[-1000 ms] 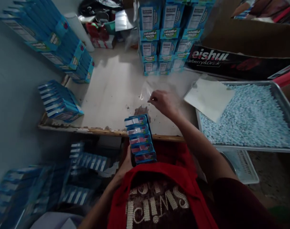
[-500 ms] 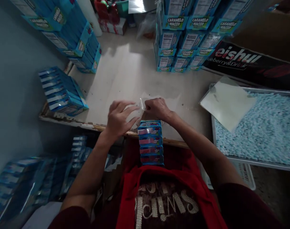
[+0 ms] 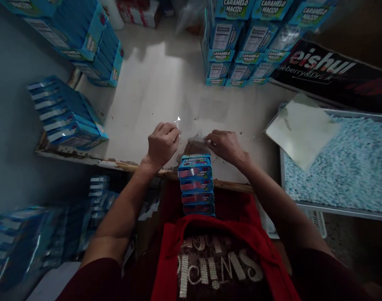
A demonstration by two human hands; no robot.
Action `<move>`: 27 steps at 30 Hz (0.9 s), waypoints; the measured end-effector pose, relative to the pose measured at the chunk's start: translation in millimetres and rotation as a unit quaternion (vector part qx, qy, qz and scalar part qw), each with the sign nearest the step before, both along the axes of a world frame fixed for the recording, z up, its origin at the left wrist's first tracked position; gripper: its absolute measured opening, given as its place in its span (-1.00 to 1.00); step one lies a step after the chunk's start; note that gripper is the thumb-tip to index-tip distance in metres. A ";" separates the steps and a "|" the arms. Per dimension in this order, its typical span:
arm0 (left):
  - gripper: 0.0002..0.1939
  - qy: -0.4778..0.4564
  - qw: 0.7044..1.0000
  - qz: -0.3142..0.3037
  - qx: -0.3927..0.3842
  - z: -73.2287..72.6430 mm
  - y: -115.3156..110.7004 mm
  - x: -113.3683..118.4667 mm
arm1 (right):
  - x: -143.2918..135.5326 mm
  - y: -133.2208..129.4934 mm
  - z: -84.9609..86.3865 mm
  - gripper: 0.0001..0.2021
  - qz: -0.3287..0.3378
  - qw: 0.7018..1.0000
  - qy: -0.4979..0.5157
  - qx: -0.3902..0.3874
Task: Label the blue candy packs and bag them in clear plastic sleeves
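My left hand (image 3: 163, 142) is closed in a pinch above the table, a shiny bit of clear plastic film (image 3: 178, 121) showing at its fingertips. To the right, my right hand (image 3: 226, 147) pinches what looks like the same see-through film near its fingertips. The film between the hands is faint, so its full shape cannot be made out. Just below both hands, a row of blue candy boxes (image 3: 196, 184) reaches from the table edge toward my red apron (image 3: 168, 251). Neither hand touches these boxes.
Blue "Caramelo Macizo" boxes (image 3: 221, 55) are stacked at the back right; more boxes (image 3: 68, 113) stand on the left. A metal tray (image 3: 283, 179) of small pale-blue candies (image 3: 350, 167) is at the right, a pale sheet (image 3: 300, 129) over its corner. The table edge (image 3: 115, 164) is chipped.
My left hand has gone from open, with fingers spread, to a closed pinch on the film. My right hand has moved right, away from the left. The view has shifted slightly.
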State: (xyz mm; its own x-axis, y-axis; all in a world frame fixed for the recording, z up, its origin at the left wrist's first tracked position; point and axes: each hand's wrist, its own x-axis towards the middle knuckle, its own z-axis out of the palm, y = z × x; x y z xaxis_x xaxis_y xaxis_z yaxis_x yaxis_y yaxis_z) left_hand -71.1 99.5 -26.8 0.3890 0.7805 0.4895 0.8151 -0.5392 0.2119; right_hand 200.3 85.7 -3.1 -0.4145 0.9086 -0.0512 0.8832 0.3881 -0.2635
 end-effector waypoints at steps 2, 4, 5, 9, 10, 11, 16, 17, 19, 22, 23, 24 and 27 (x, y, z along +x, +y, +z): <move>-0.78 -0.007 1.000 0.022 -0.012 -5.5 -10.5 -0.3 | 7.8 -11.9 -4.7 -0.78 -0.016 0.999 -0.032 0.001; -0.78 0.014 0.999 0.030 -0.023 -9.0 -22.9 1.1 | 9.2 -21.6 -7.7 -0.77 -0.027 0.999 -0.042 -0.001; -0.78 0.032 0.999 0.036 -0.025 -9.3 -29.2 2.4 | 7.9 -25.4 -8.0 -0.77 -0.030 0.999 -0.042 -0.003; -0.79 0.118 0.991 0.026 -0.062 0.9 -47.3 7.8 | -2.3 -35.7 -1.4 -0.78 -0.024 0.999 -0.019 -0.033; -0.81 0.136 0.987 0.004 -0.083 5.6 -48.9 8.2 | -4.3 -37.4 1.8 -0.78 -0.024 0.999 -0.011 -0.045; -0.83 0.149 0.983 -0.021 -0.103 10.8 -49.3 7.7 | -5.7 -38.6 5.4 -0.78 -0.026 0.998 -0.003 -0.055; -0.77 0.123 0.980 -0.036 -0.150 41.0 -48.7 -3.7 | -10.3 -35.8 31.9 -0.76 -0.043 0.995 0.042 -0.081; -0.74 0.106 0.983 -0.028 -0.150 47.7 -51.8 -6.3 | -11.8 -34.5 39.3 -0.75 -0.045 0.994 0.045 -0.086; -0.70 0.075 0.988 -0.014 -0.138 61.1 -64.1 -9.3 | -15.4 -34.3 55.6 -0.73 -0.046 0.994 0.051 -0.090; -0.73 0.023 0.994 0.042 -0.099 75.7 -92.9 -4.9 | -19.9 -45.5 77.8 -0.72 -0.044 0.994 0.072 -0.067; -0.76 -0.002 0.994 0.073 -0.084 78.2 -102.8 -1.0 | -20.8 -52.3 83.1 -0.73 -0.045 0.994 0.083 -0.055; -0.80 -0.029 0.992 0.104 -0.069 79.6 -111.8 3.6 | -21.4 -59.9 87.1 -0.75 -0.048 0.994 0.094 -0.042; -0.88 -0.100 0.980 0.168 -0.032 79.8 -129.3 17.3 | -22.7 -83.2 92.2 -0.79 -0.093 0.986 0.137 0.008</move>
